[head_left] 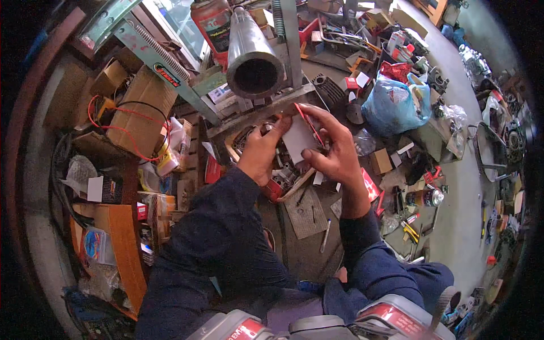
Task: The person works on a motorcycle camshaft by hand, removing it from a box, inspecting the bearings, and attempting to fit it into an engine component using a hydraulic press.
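A small white cardboard box point(300, 140) with a red edge is held between my two hands, over a tray point(277, 196) of small metal parts. My left hand point(259, 154) grips its left side, with the thumb along the edge and the other fingers mostly hidden. On the opposite side my right hand point(335, 148) curls round the red edge, its thumb near the lower corner. What the box contains, if anything, cannot be seen. Just beyond my hands stands a metal press frame, with a thick steel tube point(249, 45) pointing toward me.
Open cardboard boxes point(144, 102) and looped red wire crowd the left. To the right lie a blue plastic bag point(396, 105), a spray can point(433, 197) and yellow-handled pliers point(410, 231). A stained sheet point(306, 212) and a pen point(325, 237) are below my hands.
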`<state>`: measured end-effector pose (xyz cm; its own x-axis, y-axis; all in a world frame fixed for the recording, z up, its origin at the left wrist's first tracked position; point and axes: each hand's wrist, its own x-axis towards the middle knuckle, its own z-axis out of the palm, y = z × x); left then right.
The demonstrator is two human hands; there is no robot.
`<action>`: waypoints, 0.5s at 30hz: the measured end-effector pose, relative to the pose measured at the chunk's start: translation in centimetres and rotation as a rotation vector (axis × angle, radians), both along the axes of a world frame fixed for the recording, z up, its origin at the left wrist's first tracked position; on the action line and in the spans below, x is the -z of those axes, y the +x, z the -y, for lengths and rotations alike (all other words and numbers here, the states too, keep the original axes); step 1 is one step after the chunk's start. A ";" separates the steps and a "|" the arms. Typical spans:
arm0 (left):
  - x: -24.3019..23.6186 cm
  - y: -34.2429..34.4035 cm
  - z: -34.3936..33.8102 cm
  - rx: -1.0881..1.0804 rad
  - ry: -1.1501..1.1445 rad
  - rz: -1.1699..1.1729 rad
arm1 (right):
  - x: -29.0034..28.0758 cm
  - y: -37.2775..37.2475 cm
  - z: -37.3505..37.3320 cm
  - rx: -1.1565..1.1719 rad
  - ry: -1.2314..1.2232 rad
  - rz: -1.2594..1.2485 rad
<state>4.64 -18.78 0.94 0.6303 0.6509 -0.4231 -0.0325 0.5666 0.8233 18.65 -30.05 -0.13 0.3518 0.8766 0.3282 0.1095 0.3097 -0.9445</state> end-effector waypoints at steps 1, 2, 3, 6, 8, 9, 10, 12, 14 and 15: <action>0.3 0.0 -0.2 -0.003 0.001 0.001 | -0.1 0.3 -0.2 0.080 0.054 0.218; 0.9 -0.1 -0.6 -0.036 0.038 0.041 | -0.1 0.5 -0.3 0.159 0.109 0.437; 1.3 -0.1 -0.9 -0.069 0.075 0.080 | -0.2 0.5 -0.3 0.157 0.110 0.438; 1.7 -0.3 -1.5 -0.132 0.196 0.043 | -0.1 0.5 -0.5 0.158 0.075 0.426; 1.5 -0.3 -1.5 -0.180 0.171 0.085 | 0.1 0.0 -0.7 0.147 0.116 0.405; 1.4 -0.4 -1.4 -0.223 0.144 0.129 | 0.0 -0.2 -0.7 0.143 0.119 0.403; 1.3 -0.4 -1.3 -0.225 0.145 0.130 | -0.2 -0.4 -0.7 0.110 0.085 0.415; 0.9 -0.5 -1.0 -0.267 0.152 0.090 | -0.3 -1.1 -0.6 0.074 0.053 0.426; 0.7 -0.6 -1.0 -0.286 0.197 0.084 | -0.4 -2.1 -0.5 0.064 0.084 0.336; 0.7 -0.7 -1.0 -0.305 0.242 0.076 | -0.1 -2.4 -0.7 0.062 0.085 0.337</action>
<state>3.98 -17.79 0.28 0.4162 0.8882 -0.1946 -0.2351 0.3119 0.9206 16.30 -29.31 -0.08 0.2633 0.8217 0.5055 0.4315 0.3683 -0.8235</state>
